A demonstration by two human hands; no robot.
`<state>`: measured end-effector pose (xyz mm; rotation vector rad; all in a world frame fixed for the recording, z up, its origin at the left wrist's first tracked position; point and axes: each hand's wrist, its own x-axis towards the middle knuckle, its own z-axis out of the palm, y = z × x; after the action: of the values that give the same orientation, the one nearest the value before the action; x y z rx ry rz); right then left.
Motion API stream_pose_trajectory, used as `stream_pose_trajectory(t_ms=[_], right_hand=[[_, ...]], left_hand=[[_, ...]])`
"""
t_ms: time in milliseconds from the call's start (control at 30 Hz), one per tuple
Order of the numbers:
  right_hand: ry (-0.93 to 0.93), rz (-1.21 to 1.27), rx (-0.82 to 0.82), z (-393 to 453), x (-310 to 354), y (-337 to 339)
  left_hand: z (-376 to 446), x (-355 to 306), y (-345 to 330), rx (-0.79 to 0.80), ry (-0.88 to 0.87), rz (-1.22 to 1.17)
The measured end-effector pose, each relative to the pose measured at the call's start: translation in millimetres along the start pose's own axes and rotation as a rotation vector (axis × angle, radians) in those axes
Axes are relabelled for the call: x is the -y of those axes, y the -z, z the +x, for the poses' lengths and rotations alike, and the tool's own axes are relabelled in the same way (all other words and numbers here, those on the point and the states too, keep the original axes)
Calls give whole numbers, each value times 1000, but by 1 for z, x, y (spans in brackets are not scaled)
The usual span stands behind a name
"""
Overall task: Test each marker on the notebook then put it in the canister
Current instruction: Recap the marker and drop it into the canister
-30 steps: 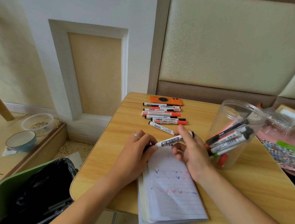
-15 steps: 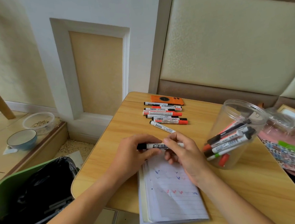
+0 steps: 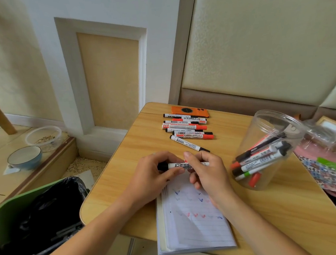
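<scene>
Wooden table (image 3: pixel 144 149) fills lower centre. Open notebook (image 3: pixel 194 226) at its near edge, blue and red ticks on lined page. Clear canister (image 3: pixel 270 149), centre right, tilted, several markers inside; one barrel reads "deli". Both forearms reach in from below. Left hand (image 3: pixel 153 175) curls round the black cap end of marker (image 3: pixel 183 164); right hand (image 3: pixel 209 170) pinches its white barrel. Marker level, just above notebook's top edge. Barrel print partly readable: "…OARD".

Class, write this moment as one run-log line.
left hand: grips marker cap end | right hand: holds barrel | marker: level over notebook | canister: tilted, markers inside | stage: uncapping likely
</scene>
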<state>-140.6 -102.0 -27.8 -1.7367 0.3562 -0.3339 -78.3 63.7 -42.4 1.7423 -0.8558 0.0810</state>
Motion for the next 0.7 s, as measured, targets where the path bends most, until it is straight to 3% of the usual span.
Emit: stream_pose_trajectory(t_ms=[233, 367, 600, 700], right_hand=[[24, 143, 2, 1, 9, 5], [206, 44, -64, -2, 29, 22], [594, -267, -425, -14, 90, 82], [733, -371, -581, -9, 111, 116]], left_hand=[[3, 4, -1, 11, 74, 176], [-5, 7, -6, 74, 160, 360], [-13, 12, -14, 105, 214, 689], [-14, 11, -17, 131, 215, 720]])
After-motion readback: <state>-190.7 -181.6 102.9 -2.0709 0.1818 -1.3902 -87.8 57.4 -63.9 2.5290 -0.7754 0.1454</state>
